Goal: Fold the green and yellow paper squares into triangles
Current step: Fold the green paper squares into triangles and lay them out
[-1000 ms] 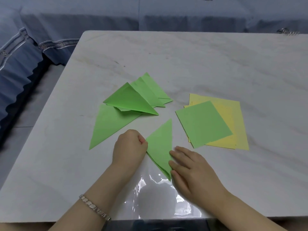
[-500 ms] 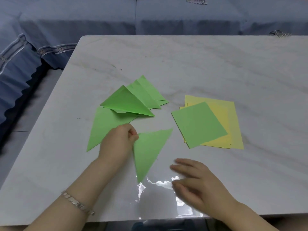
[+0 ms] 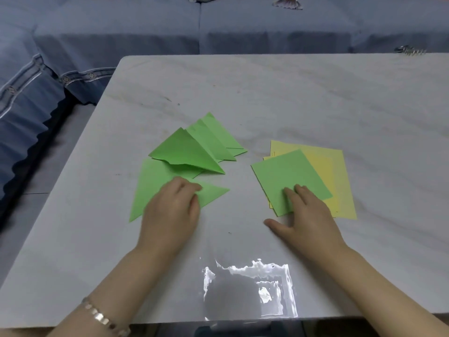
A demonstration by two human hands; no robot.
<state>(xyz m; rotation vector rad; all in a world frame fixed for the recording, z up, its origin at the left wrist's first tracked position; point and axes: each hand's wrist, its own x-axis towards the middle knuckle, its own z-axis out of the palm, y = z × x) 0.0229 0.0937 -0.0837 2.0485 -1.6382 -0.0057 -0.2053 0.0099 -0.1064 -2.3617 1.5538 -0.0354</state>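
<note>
Green triangles (image 3: 184, 152), green square (image 3: 289, 178), yellow squares (image 3: 340, 171), grey-veined white table (image 3: 291, 93), blue sofa cover (image 3: 121, 32)

The left hand (image 3: 172, 210) lies knuckles up, fingers curled, pinching the folded green triangle (image 3: 213, 193); a bracelet (image 3: 104, 317) circles that wrist. The right hand (image 3: 308, 215) lies palm down, fingers straight, thumb spread wide to the left.

A home living room: blue covered sofa (image 3: 170, 32), marble table (image 3: 267, 93).

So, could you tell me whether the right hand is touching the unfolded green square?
Touching. In the head view, fingers of the right hand rest flat on the green square, overlapping its near corner.
</note>
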